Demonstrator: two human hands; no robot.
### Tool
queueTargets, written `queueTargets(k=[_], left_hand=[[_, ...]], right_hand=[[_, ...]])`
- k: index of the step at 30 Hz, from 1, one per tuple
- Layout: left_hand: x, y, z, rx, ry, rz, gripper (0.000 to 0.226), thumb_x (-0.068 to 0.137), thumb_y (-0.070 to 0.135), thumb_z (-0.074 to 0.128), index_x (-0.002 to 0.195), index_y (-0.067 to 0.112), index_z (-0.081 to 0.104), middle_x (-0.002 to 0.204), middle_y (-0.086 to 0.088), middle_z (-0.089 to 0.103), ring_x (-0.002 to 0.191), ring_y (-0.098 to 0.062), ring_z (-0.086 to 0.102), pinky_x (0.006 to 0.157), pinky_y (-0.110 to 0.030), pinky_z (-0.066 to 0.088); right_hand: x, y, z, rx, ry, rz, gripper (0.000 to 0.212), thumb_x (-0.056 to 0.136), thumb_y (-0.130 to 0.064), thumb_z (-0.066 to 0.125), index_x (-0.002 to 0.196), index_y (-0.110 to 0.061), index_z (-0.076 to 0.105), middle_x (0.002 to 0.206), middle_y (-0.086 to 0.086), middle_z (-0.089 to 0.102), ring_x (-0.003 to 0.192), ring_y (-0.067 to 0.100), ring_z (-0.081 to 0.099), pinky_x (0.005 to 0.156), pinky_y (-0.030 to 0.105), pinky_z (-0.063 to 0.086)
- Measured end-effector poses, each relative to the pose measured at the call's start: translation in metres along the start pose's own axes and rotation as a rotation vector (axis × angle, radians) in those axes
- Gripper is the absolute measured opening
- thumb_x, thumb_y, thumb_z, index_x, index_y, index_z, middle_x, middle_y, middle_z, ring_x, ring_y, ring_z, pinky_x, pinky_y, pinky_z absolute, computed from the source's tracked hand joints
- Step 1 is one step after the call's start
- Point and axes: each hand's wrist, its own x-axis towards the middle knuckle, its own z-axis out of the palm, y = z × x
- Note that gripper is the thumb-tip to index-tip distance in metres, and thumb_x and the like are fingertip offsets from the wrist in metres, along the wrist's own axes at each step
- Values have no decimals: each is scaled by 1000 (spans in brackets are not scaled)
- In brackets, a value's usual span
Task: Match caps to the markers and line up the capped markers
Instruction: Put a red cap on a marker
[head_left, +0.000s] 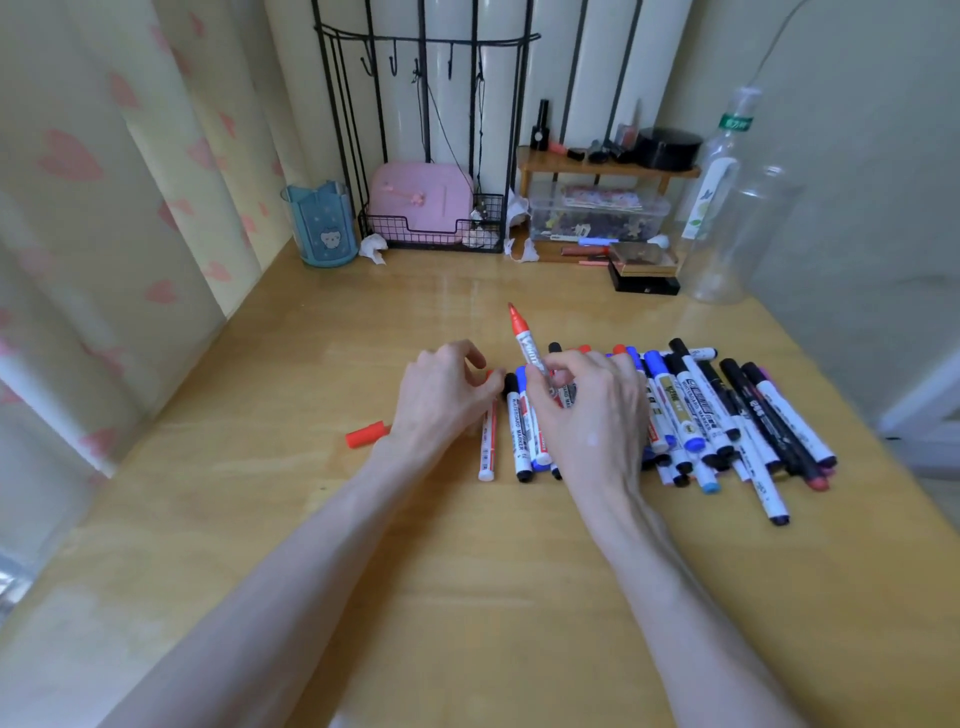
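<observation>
My right hand (592, 410) pinches an uncapped red marker (527, 343) by its barrel, tip pointing up and away. My left hand (441, 389) hovers with curled fingers over a red-capped marker (487, 441) at the left end of a short row of capped markers (522, 431); whether it grips that marker I cannot tell. A loose red cap (368, 434) lies on the wooden desk (467, 597) to the left of my left wrist. A heap of black, blue and red markers (727, 415) lies to the right of my right hand.
At the desk's back stand a blue cup (323, 224), a black wire rack (431, 228) with a pink box (421, 200), a wooden shelf (608, 166) over a clear box (597, 215), and clear bottles (727, 234). A curtain (104, 208) hangs on the left.
</observation>
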Motion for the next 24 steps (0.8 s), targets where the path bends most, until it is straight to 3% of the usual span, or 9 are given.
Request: queueTargets(k=[4,8,12,14,19,22,24], left_hand=[[-1,-6,-9,4,-23,22,30,91,53,67,98,25,74,71,11,69,84,-18,70,72,-30,50],[-1,-29,-36,-16,-162,171,24,91,52,73,102,31,74,90,16,71,92,-11,63,86,-34,53],[-8,-74,-73,-10,-294,180,51,72,72,74,110,38,73,105,15,70,98,-6,64,91,-31,51],[-15,-96,-91,-8,-315,131,58,65,72,77,111,38,72,105,15,68,99,-4,64,90,-28,50],[-32,-123,-101,-6,-332,78,35,68,61,83,89,35,71,94,13,68,91,-5,61,79,-23,46],[-39,-120,-94,-58,-286,122,22,80,49,82,89,32,73,91,14,69,90,-5,62,80,-23,47],[-42,-114,-89,-131,-249,141,25,83,52,77,89,29,72,86,14,71,83,-3,63,75,-15,45]], right_hand=[[-3,-1,3,-11,-31,-22,16,90,-38,73,87,-23,76,74,-9,63,78,18,45,69,32,33],[-5,-1,4,14,-33,-21,16,89,-39,74,88,-23,77,74,-8,63,79,20,48,69,33,38],[-6,-2,4,23,-45,-34,18,90,-39,72,87,-22,76,71,-7,61,78,20,47,71,34,41],[-8,-4,4,28,-57,-35,18,91,-39,72,88,-22,77,71,-7,62,79,22,48,72,38,45],[-10,-6,6,52,-80,-58,16,91,-38,72,90,-23,76,72,-7,61,80,22,49,74,42,47],[-12,-5,7,69,-95,-99,18,93,-38,69,93,-22,74,78,-5,61,82,22,50,76,44,47],[-12,-5,6,91,-124,-148,19,96,-39,65,97,-21,72,86,-4,63,85,23,53,79,43,46]])
